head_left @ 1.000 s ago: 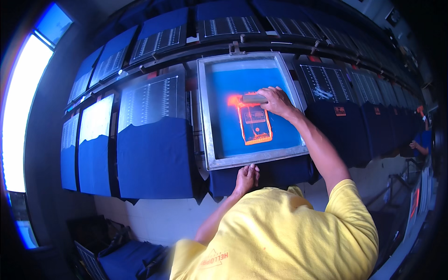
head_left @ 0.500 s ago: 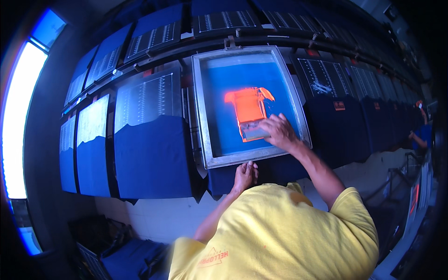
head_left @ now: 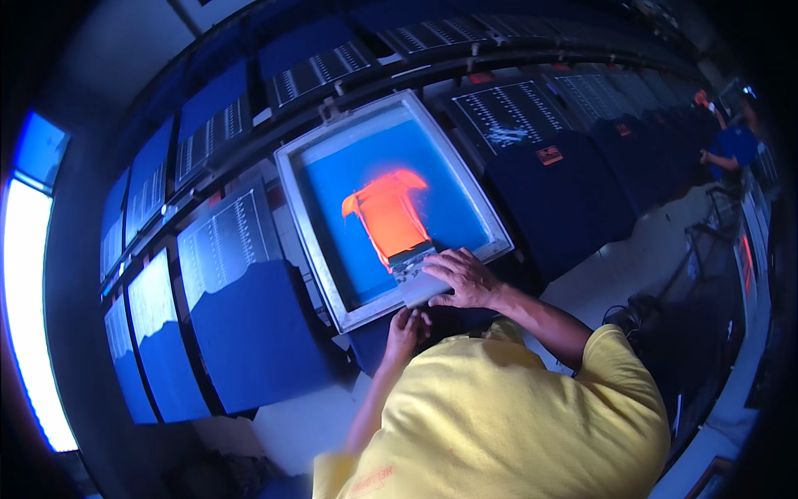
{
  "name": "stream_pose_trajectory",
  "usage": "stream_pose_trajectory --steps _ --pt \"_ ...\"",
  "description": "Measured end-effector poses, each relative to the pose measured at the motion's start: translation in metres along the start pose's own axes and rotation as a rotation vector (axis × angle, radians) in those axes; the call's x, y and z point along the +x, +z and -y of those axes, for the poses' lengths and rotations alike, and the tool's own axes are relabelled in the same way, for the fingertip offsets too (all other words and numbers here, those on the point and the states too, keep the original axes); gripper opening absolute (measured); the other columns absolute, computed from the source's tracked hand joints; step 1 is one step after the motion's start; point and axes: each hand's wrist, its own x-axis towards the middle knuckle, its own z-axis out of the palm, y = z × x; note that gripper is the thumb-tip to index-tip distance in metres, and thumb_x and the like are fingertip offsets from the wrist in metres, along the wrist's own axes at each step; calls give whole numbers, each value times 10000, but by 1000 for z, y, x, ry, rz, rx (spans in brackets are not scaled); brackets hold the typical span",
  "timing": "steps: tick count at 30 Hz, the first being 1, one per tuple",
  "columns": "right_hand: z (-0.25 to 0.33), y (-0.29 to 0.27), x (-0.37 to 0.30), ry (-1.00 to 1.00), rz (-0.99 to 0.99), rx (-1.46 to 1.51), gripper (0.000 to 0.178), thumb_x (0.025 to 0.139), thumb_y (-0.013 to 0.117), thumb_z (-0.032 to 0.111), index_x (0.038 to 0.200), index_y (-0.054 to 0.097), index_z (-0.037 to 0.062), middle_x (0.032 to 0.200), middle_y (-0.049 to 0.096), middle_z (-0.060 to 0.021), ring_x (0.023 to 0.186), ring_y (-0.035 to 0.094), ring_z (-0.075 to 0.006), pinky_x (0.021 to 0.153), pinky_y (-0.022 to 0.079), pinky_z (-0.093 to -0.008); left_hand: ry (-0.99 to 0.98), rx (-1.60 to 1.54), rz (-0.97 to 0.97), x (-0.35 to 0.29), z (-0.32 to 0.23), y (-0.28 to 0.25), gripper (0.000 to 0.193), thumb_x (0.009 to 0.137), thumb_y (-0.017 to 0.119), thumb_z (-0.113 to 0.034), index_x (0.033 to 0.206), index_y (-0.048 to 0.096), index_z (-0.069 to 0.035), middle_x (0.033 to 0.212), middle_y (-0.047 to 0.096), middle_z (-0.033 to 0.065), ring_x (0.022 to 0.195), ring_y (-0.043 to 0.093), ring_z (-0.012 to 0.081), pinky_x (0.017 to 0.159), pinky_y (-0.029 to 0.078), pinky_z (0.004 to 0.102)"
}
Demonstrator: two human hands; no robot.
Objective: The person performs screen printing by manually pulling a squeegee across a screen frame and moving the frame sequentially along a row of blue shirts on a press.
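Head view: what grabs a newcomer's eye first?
The bright orange ink patch glowing on the blue mesh of the metal-framed printing screen, centre of the picture. At its near end the right hand presses a squeegee, while the left hand rests at the frame's near edge. Rows of dark blue garments flank it.

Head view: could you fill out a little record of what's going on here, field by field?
Setting: long row of dark blue garments laid on printing boards
Screen frame: metal-edged, blue mesh, lying over one board
Ink: orange patch spread across the mesh
Right hand: grip on a squeegee at the frame's near end
Left hand: resting at the frame's near edge
Clothing: yellow shirt
Other person: in blue, far along the row at upper right
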Motion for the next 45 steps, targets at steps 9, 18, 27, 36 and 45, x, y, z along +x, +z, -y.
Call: stream_pose_trajectory --steps 9,18,27,36,45 --pt "-95 -23 -6 551 -419 -364 421 891 705 312 1164 605 8 1094 603 -168 986 575 -346 867 455 -492 406 311 -476 -37 -98 -51 289 1017 579 -158 1264 587 -8 946 667 96 844 674 179 698 532 282" --pt "-127 7 -10 698 -406 -131 412 827 765 292 1059 632 -22 997 624 -214 976 606 -400 835 502 -488 390 866 -740 29 -65 -129 706 891 750 -267 1419 447 91 1349 575 292 1243 591 357 1064 451 405" --pt "-136 6 -11 709 -437 -20 352 800 787 234 1001 620 -2 998 603 -221 989 582 -412 864 478 -496 412 814 -760 22 -87 -101 579 838 763 -98 1324 530 113 1196 686 270 1079 693 262 945 519 343" --pt "-138 13 -9 723 -424 -56 390 839 746 289 1048 631 -20 1028 599 -222 995 586 -407 868 486 -482 410 768 -745 26 -76 -108 655 864 755 -161 1376 475 135 1252 654 288 1118 679 305 971 508 356" --pt "-46 -27 4 217 -78 -24 683 806 782 363 1330 554 -10 1388 556 -160 1274 517 -352 1043 440 -451 792 1091 -718 1 -62 -70 693 857 767 -159 1437 430 17 1413 521 279 1358 467 442 1149 345 520"
